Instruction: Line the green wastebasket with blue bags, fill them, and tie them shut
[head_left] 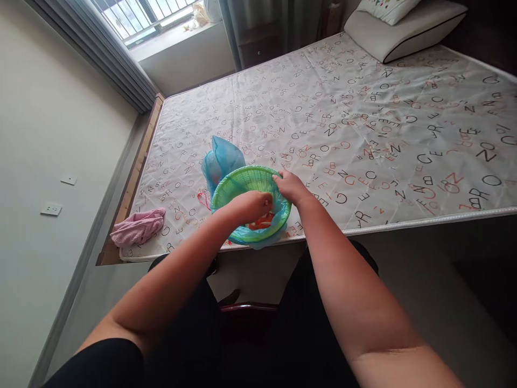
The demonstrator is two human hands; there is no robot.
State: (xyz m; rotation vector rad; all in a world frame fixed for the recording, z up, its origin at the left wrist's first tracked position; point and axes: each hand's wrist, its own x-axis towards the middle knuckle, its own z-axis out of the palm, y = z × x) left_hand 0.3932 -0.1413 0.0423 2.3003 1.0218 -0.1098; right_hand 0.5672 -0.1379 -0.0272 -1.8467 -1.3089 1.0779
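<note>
**A:** ok so what's going on near the bed edge? I see a round green plastic mesh basket sitting on the mattress with the letter-print sheet, right at the near edge

**B:** yep, and it's lined with a thin blue plastic bag, part of the bag sticks up behind the basket on its far left side, the rest hangs around the rim. there's something red-orange down inside, too hidden to say what it is

**A:** hands?

**B:** left hand is reaching into the basket from the near side, fingers curled and pinched together inside the bag, can't tell if it's pinching the bag or whatever's in it. right hand is gripping the basket's right rim, fingers closed over the edge

**A:** anything else around?

**B:** crumpled pink cloth on the near left corner of the mattress, well apart from the basket. grey pillow with dark piping far off at the head of the bed, by the window curtains
</note>
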